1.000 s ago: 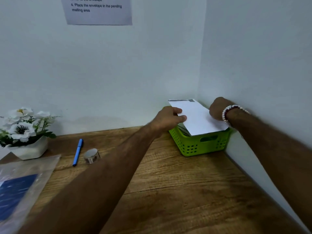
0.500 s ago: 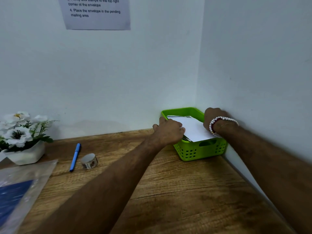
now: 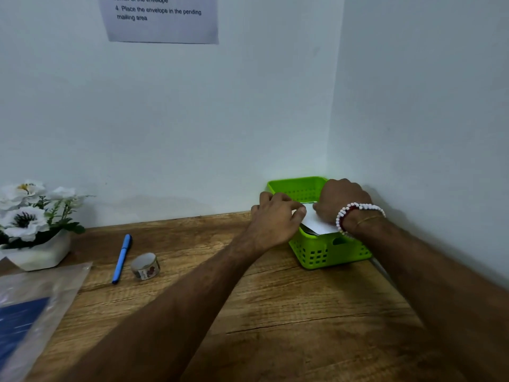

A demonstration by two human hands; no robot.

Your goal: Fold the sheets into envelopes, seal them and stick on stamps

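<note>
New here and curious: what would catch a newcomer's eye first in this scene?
The bright green basket in the far right corner of the desk stands out first, with the left hand and the right hand, beaded bracelet at its wrist, both on a white envelope lying in it. Next come the white flowers at the left edge, with a blue pen and a small roll to their right.

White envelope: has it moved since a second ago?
Yes: the white envelope has sunk from above the rim of the green basket to inside it.
</note>
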